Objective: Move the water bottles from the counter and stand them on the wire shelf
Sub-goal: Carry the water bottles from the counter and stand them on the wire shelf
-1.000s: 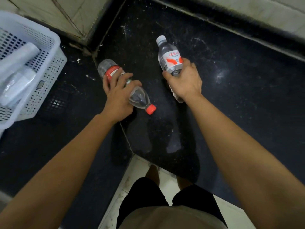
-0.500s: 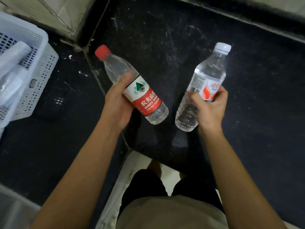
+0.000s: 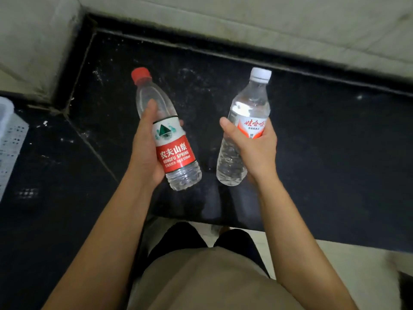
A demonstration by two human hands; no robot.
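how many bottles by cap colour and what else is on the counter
Red-capped bottle, held in the left hand: 1
White-capped bottle, held in the right hand: 1
White perforated basket, at the left edge on the black counter: 1
Total: 3 things, 2 of them bottles

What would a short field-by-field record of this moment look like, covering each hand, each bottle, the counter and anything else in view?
left hand: shut on the red-capped bottle, gripping around the label
right hand: shut on the white-capped bottle, gripping around the label
bottle pose: both held above the counter, caps pointing away from the person, leaning slightly
bottle contents: clear, caps on
counter: dark, speckled, no bottle resting on it
white perforated basket: at the left edge, partly cut off
wire shelf: not in view
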